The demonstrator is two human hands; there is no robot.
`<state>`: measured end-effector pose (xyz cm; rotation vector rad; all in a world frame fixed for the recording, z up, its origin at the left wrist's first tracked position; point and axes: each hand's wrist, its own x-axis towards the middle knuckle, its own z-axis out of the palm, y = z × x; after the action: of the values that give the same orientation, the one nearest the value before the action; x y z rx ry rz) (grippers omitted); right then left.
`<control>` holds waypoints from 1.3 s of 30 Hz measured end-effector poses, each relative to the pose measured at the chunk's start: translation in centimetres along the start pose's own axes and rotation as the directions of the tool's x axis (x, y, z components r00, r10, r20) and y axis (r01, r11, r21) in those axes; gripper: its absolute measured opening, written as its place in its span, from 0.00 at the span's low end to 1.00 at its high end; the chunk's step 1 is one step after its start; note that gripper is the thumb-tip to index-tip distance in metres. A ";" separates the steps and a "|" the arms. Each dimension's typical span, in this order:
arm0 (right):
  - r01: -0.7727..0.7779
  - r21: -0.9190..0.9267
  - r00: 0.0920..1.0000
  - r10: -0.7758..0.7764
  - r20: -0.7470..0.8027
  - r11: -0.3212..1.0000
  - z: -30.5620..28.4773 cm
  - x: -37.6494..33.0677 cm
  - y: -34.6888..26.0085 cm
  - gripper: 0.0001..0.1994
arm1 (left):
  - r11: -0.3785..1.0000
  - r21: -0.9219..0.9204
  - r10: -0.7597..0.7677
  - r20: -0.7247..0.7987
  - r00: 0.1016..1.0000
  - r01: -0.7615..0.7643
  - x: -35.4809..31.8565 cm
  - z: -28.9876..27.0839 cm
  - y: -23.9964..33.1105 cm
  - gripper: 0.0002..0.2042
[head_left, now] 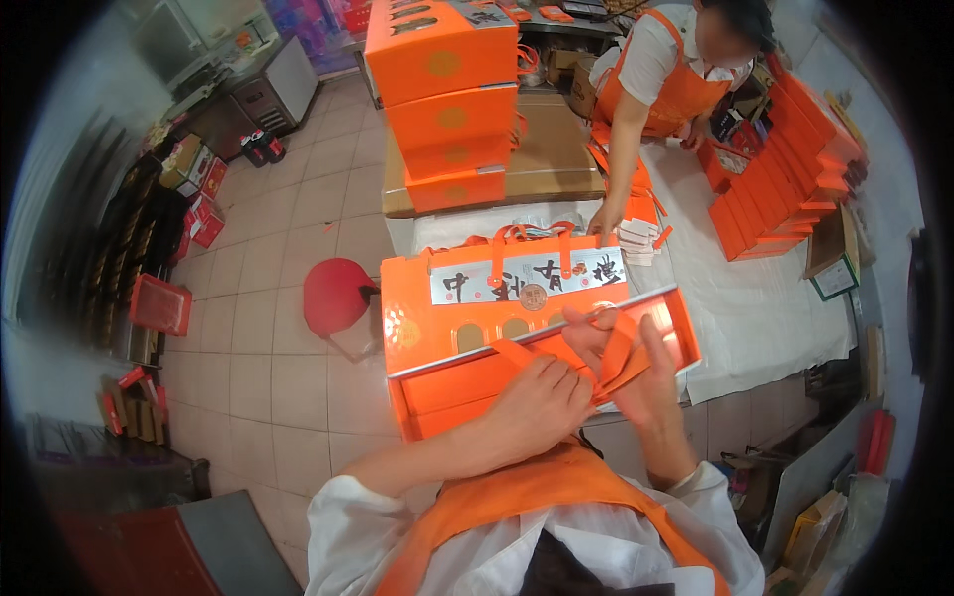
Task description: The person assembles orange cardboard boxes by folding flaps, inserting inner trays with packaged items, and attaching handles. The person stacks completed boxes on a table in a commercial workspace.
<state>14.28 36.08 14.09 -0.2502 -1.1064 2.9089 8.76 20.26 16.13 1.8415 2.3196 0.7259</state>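
In front of me a large orange gift box (pixel 407 333) lies on the table, with a silver label strip (pixel 447 288) and round windows along it. Its near side shows a long orange panel with a pale edge. Over that side my left hand (pixel 542 402) is closed on an orange ribbon handle (pixel 618 343). My right hand (pixel 646 382), just to the right, has the ribbon running between its thumb and fingers, which are partly curled around it. Where the ribbon's ends fasten is hidden by my hands. More ribbon loops stand up at the box's far edge.
Stacked orange boxes (pixel 447 129) stand on a brown cardboard sheet (pixel 556 169). Across the table a co-worker in an orange apron (pixel 681 84) reaches toward my box's far edge. More orange boxes (pixel 770 194) are piled at the right. A red stool (pixel 338 296) stands left of the table.
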 end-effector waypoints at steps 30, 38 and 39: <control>0.132 -0.694 0.915 -0.356 -0.188 0.707 14.7 -9.8 -19.8 0.23 | -0.946 -0.017 0.305 0.288 0.908 0.323 -4.1 15.8 1.7 0.38; -0.329 -0.869 0.719 -0.499 -0.484 0.369 19.1 -19.8 -5.1 0.16 | -0.910 -0.318 0.098 0.459 0.883 0.266 -16.2 18.4 -1.7 0.38; -0.438 -0.858 0.720 -0.465 -0.514 0.270 20.4 -20.6 -3.6 0.17 | -0.905 -0.339 0.071 0.479 0.875 0.259 -18.6 18.3 -2.3 0.38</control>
<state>31.29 23.76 34.39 -1.2028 -2.3921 1.2174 18.25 8.00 -4.96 -0.1787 0.1432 1.5671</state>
